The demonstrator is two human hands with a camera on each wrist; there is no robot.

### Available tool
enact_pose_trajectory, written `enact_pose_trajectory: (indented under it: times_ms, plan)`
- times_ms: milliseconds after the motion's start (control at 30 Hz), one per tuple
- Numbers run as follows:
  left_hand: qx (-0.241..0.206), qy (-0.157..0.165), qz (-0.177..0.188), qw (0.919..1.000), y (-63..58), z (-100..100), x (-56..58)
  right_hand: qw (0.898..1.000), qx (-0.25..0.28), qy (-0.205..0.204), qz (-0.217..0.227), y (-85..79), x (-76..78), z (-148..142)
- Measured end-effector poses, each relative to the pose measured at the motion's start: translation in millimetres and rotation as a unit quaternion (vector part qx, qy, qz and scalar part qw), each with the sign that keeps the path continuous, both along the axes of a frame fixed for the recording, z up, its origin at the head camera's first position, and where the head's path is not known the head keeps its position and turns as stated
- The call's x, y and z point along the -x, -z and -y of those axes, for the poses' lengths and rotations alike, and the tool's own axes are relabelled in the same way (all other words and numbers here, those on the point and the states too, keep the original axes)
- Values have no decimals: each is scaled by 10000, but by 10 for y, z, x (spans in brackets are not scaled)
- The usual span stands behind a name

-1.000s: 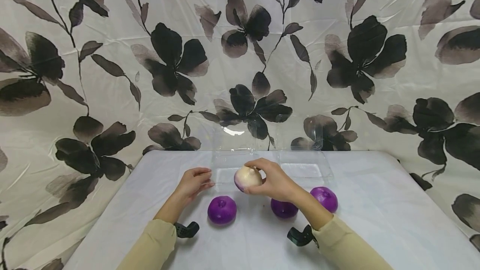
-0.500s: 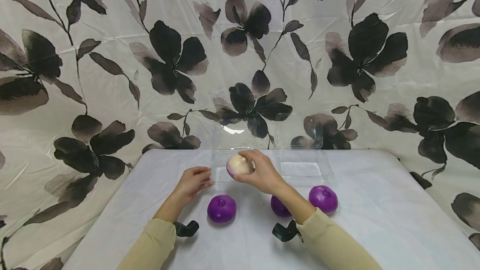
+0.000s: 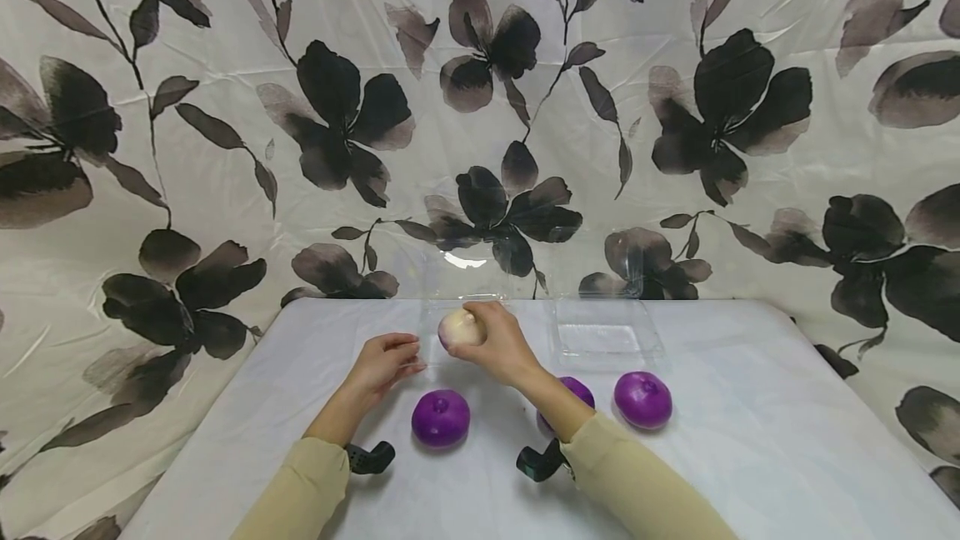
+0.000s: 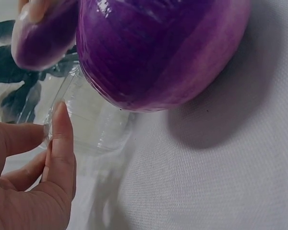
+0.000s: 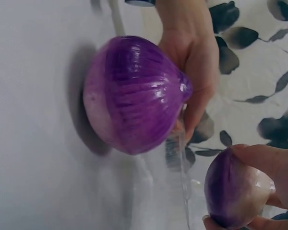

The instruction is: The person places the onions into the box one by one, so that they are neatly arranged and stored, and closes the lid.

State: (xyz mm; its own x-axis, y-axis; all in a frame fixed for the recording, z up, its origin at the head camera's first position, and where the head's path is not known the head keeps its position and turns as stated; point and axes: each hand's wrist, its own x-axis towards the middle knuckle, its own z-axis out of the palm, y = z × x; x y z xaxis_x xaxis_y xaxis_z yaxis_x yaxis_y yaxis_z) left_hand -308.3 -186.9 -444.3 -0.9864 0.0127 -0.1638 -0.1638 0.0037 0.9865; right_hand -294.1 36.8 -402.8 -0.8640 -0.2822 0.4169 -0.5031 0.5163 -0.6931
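Note:
My right hand grips an onion, pale at one end and purple at the other, its fingers over the top and thumb below. This onion is held up over the left clear plastic container, overlapping it in the head view. With thumb and fingertips, my left hand pinches the near left edge of that container. A purple onion sits on the table between my hands. The right wrist view shows the gripped onion tilted, its purple side toward the left hand.
Another purple onion is partly hidden behind the right forearm, with one more onion to its right. A second clear container stands at the back right, its lid raised. A flowered curtain hangs behind the white table.
My right hand has carried the onion left and slightly away from me, over the left container. The left hand stays at the container's edge.

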Motion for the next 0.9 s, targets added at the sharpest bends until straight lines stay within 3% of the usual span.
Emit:
enact_pose_trajectory:
  times_ms: [900]
  plan:
    - [-76, 92, -25, 9999, -12, 16, 8, 9949, -827, 412, 408, 184, 235, 343]
